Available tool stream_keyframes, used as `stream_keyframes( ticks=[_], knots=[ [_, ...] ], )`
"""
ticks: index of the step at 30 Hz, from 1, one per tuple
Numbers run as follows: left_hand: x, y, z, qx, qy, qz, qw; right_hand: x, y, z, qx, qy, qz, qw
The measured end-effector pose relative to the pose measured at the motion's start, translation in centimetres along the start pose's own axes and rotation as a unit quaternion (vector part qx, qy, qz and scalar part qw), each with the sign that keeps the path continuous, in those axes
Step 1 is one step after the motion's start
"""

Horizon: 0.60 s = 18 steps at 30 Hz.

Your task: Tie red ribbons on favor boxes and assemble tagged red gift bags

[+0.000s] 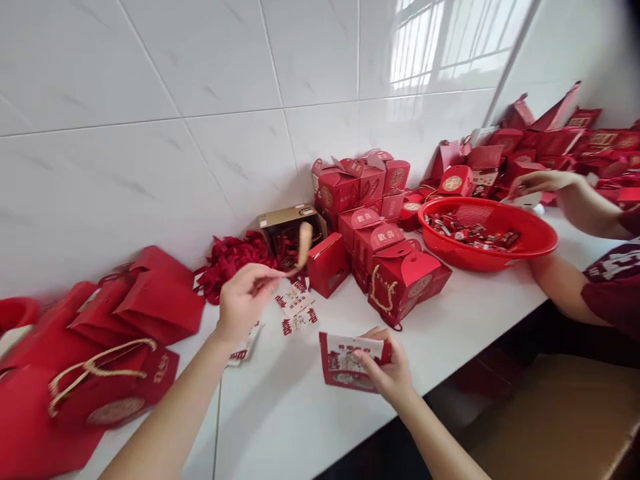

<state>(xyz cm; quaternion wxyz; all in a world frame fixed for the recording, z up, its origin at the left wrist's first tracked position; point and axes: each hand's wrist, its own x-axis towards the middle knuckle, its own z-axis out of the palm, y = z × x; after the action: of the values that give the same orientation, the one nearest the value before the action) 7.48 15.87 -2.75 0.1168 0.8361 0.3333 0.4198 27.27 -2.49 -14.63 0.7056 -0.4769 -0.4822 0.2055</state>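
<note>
My left hand (250, 293) is raised over the table, fingers pinched on a thin strip (304, 245), dark near the fingers and tan at its blurred upper end; its kind is unclear. My right hand (390, 370) grips a flat red packet with a white printed card (345, 353) on its front, thumb across it. Below my left fingers lie loose white and red printed cards (300, 321). More cards (245, 350) are partly hidden behind my left wrist. Just beyond are a heap of dark red ribbons (230, 260) and a gold box (285, 217) with dark red strips inside.
Red gift boxes (377, 237) are stacked by the tiled wall. Larger red boxes (160, 293) crowd the left side. To the right, a red plastic basket (530, 250) holds small wrapped pieces; a co-worker's arms (580, 200) are beside it. A cardboard box (560, 407) stands below the table edge.
</note>
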Motion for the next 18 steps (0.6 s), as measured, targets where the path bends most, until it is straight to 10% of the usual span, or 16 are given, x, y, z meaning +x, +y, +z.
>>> stream_keyframes(
  ticks=[6,12,18],
  knots=[
    [-7.5,9.6,-4.3,-0.12,-0.116,0.288,0.943,-0.1,0.2,-1.3,-0.02,-0.017,0.02,0.999],
    [-8.7,12.0,-4.2,-0.135,-0.161,0.325,0.922,-0.5,-6.4,-3.7,-0.077,0.116,-0.147,0.979],
    [-9.1,12.8,-3.2,-0.186,-0.21,0.339,0.898,-1.9,-12.6,-2.9,-0.082,-0.233,-0.151,0.957]
  ],
)
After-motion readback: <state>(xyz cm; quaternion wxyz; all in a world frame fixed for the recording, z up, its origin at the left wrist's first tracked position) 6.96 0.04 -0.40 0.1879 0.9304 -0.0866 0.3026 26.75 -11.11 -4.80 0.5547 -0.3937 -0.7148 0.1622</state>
